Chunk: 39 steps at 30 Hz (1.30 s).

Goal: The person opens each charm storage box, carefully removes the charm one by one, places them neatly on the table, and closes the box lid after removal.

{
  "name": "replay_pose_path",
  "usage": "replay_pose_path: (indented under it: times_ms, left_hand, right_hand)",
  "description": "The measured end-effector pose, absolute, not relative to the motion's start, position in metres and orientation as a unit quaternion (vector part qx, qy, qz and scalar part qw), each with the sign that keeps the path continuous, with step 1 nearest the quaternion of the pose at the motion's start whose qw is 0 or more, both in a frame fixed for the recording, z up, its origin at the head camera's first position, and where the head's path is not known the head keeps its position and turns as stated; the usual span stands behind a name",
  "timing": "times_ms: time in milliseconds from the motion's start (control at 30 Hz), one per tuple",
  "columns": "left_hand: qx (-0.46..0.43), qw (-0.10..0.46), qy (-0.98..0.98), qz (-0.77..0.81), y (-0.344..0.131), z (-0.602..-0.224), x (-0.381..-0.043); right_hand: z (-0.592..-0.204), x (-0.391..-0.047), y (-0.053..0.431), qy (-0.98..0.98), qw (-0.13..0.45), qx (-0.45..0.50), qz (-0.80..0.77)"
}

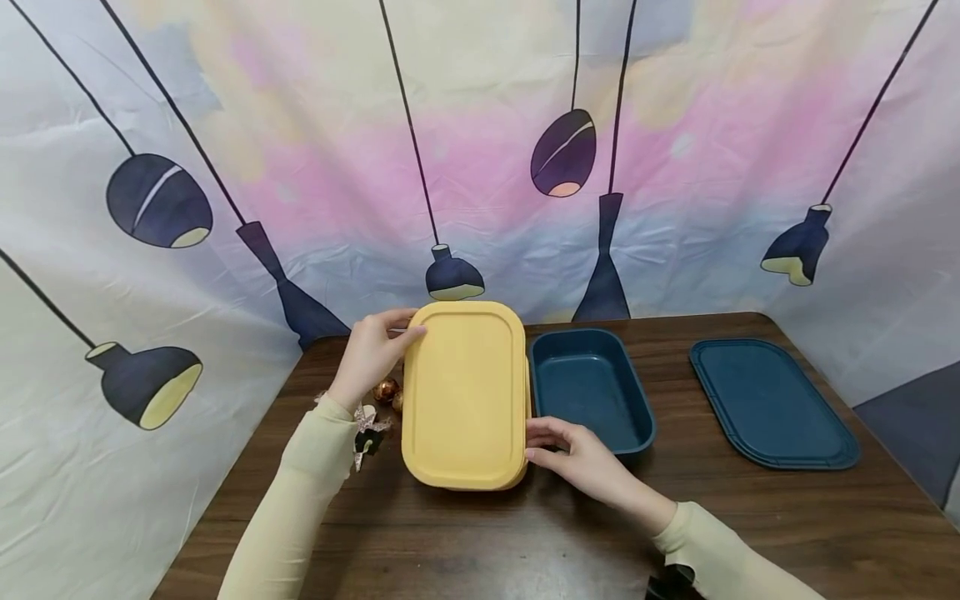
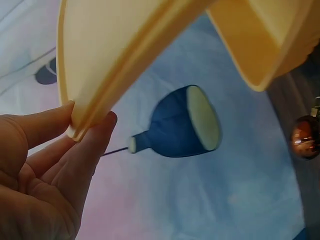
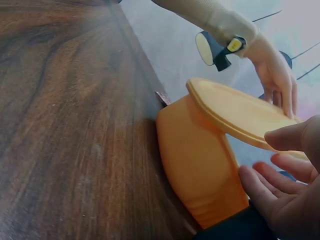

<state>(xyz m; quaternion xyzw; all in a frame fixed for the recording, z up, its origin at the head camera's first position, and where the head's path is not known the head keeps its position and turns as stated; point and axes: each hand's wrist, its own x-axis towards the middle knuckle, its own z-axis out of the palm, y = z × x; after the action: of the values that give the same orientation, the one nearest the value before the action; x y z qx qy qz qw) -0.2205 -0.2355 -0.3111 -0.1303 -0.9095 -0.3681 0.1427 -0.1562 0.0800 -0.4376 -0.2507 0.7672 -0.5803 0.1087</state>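
A yellow lid [image 1: 465, 392] is tilted above a yellow box [image 3: 195, 155], its far end raised and a gap between them. My left hand [image 1: 375, 354] pinches the lid's far left corner between thumb and fingers, which the left wrist view shows closely. At the lid's right edge, my right hand [image 1: 573, 458] has its thumb on the rim and fingers below, by the box wall. In the head view the lid hides most of the box. Right of it stands an open dark blue box [image 1: 588, 387].
A dark blue lid [image 1: 772, 404] lies flat at the right of the wooden table [image 1: 465, 550]. Copper-coloured balls [image 1: 386, 389] and a pinkish glittery ornament [image 1: 367, 421] are left of the yellow box. Behind the table hangs a cloth [image 1: 495, 150] printed with lamps.
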Motion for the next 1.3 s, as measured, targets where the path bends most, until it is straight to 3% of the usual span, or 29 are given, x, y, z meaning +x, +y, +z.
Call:
replay_pose_path:
  times_ms: [633, 1300]
  left_hand:
    - [-0.060, 0.032, -0.906, -0.417, -0.231, -0.370, -0.284]
    - [-0.014, 0.055, -0.925, -0.375, -0.208, -0.396, -0.306]
  right_hand:
    - [-0.442, -0.154, 0.071, 0.751, 0.119, -0.262, -0.594]
    - [-0.441, -0.155, 0.067, 0.830, 0.070, -0.247, -0.495]
